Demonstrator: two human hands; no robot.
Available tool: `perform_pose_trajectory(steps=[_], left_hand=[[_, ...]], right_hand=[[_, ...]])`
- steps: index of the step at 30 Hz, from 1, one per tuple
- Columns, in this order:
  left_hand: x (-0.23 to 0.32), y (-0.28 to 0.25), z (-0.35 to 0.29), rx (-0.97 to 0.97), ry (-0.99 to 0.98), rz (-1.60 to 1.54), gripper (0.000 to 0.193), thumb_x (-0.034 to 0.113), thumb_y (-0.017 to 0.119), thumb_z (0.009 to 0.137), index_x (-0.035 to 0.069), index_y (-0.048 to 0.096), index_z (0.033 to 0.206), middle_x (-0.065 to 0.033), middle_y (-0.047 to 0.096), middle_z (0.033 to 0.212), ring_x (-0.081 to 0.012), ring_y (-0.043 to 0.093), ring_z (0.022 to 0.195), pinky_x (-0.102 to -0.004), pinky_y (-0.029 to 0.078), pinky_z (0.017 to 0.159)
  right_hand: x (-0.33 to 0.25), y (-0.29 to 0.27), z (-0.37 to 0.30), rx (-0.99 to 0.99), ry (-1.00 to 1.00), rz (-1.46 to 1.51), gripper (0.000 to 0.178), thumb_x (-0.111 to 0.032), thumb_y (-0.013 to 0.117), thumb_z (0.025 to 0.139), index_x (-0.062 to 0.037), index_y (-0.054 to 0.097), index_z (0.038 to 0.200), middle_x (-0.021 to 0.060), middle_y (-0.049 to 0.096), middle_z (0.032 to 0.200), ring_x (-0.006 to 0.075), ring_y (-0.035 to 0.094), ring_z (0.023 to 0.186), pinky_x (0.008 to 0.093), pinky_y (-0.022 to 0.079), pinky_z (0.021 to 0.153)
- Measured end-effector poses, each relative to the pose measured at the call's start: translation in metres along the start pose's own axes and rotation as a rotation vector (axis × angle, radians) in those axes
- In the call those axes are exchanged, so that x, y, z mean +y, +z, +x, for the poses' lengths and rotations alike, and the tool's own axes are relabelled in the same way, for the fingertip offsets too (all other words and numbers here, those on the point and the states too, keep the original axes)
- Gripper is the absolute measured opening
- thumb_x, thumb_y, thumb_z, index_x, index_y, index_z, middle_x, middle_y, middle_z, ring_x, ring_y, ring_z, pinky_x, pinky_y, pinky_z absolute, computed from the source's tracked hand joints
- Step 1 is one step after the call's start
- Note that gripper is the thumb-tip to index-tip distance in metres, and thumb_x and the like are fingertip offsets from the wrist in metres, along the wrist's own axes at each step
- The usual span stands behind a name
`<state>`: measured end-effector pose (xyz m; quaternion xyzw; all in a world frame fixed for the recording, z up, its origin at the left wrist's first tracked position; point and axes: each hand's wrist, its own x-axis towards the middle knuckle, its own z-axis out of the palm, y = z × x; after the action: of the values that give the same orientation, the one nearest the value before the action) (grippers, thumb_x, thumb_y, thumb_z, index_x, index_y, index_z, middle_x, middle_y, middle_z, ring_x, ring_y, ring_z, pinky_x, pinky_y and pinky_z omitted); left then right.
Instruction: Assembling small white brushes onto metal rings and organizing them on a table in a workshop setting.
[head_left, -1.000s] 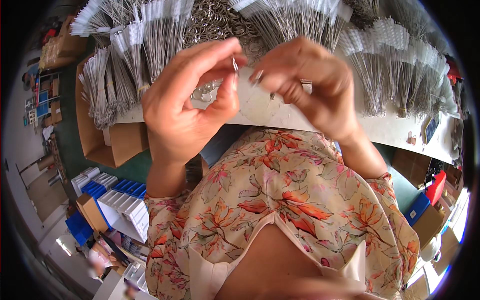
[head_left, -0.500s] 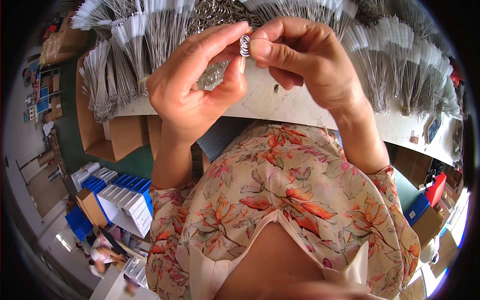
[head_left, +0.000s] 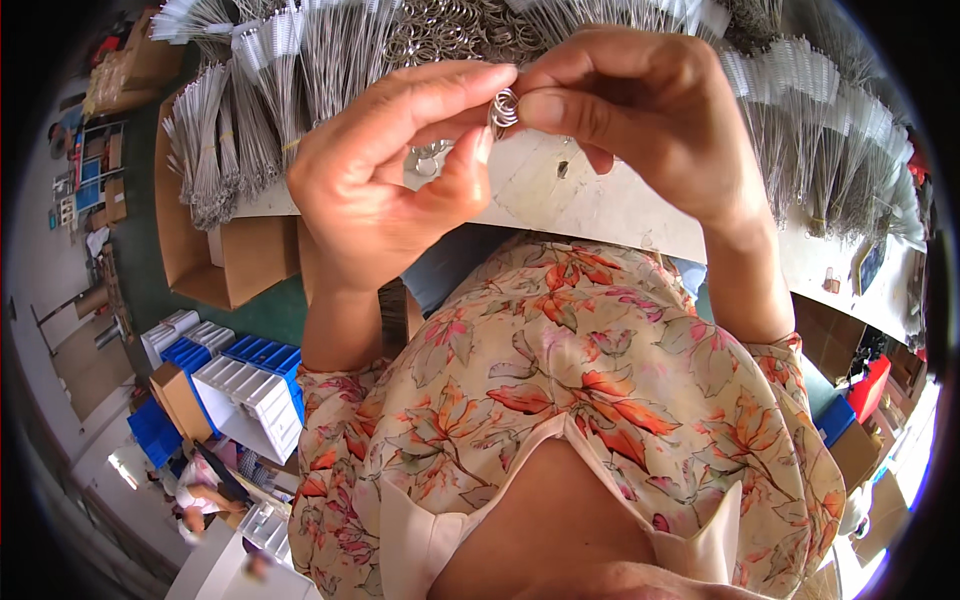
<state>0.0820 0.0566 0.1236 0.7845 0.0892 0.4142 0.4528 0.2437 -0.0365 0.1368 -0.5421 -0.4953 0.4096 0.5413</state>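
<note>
A small stack of shiny metal rings [head_left: 503, 112], lying together like a coil, is held above the near part of a white table [head_left: 600, 208]. My left hand [head_left: 375, 175] is curled round its left side, thumb below and fingers above. From the right, my right hand [head_left: 655, 125] pinches at the rings between thumb and index finger. Whether a single ring is parted from the stack I cannot tell. Behind my hands lies a heap of loose metal rings [head_left: 440, 35], partly covered by my fingers.
Bundles of thin wire brushes with white bristle ends stand on the left [head_left: 205, 145] and right [head_left: 795, 130] of the table. An open cardboard box [head_left: 235, 265] sits below the table's left edge. White and blue plastic bins [head_left: 245, 400] are behind, lower left, near another person [head_left: 205, 490].
Both hands have shifted slightly to the right in the picture with the rings. The rings now look more tilted and fanned apart, and my right wrist has moved outward.
</note>
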Motion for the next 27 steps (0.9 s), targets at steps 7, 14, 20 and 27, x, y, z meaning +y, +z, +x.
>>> perform_pose_trajectory(steps=[7, 14, 20, 27], left_hand=[[0.008, -0.004, -0.002, -0.046, 0.103, 0.201, 0.028, -0.011, 0.056, 0.076, -0.013, 0.056, 0.104, -0.0227, 0.060, 0.099, -0.0245, 0.063, 0.085, -0.0295, 0.053, 0.076], [0.001, -0.003, -0.006, -0.012, 0.097, 0.138, 0.027, -0.013, 0.056, 0.076, -0.014, 0.056, 0.103, -0.0246, 0.059, 0.101, -0.0251, 0.063, 0.087, -0.0291, 0.054, 0.075], [0.006, 0.001, -0.004, -0.012, 0.067, 0.131, 0.025, -0.014, 0.055, 0.076, -0.014, 0.058, 0.100, -0.0237, 0.060, 0.102, -0.0229, 0.062, 0.089, -0.0281, 0.052, 0.076], [0.000, -0.002, 0.005, -0.083, 0.146, 0.156, 0.027, -0.014, 0.056, 0.074, -0.014, 0.058, 0.101, -0.0223, 0.061, 0.100, -0.0225, 0.062, 0.087, -0.0273, 0.052, 0.075]], right_hand=[[-0.002, 0.002, -0.001, -0.095, 0.071, 0.230, 0.015, -0.013, 0.063, 0.083, 0.0010, 0.064, 0.087, 0.0044, 0.059, 0.065, 0.0061, 0.047, 0.046, 0.0176, 0.034, 0.040], [0.016, 0.014, -0.010, -0.048, 0.184, 0.450, 0.017, -0.021, 0.067, 0.082, -0.0045, 0.066, 0.084, -0.0001, 0.061, 0.069, 0.0045, 0.051, 0.052, 0.0170, 0.036, 0.046], [0.010, 0.014, -0.010, 0.060, -0.014, 0.261, 0.014, -0.015, 0.061, 0.086, -0.0015, 0.063, 0.089, 0.0025, 0.062, 0.074, 0.0055, 0.055, 0.058, 0.0173, 0.040, 0.047], [0.000, -0.050, 0.030, -0.809, 0.248, 0.417, 0.024, -0.026, 0.048, 0.094, -0.0036, 0.056, 0.091, 0.0063, 0.059, 0.093, 0.0125, 0.057, 0.087, 0.0303, 0.050, 0.071]])
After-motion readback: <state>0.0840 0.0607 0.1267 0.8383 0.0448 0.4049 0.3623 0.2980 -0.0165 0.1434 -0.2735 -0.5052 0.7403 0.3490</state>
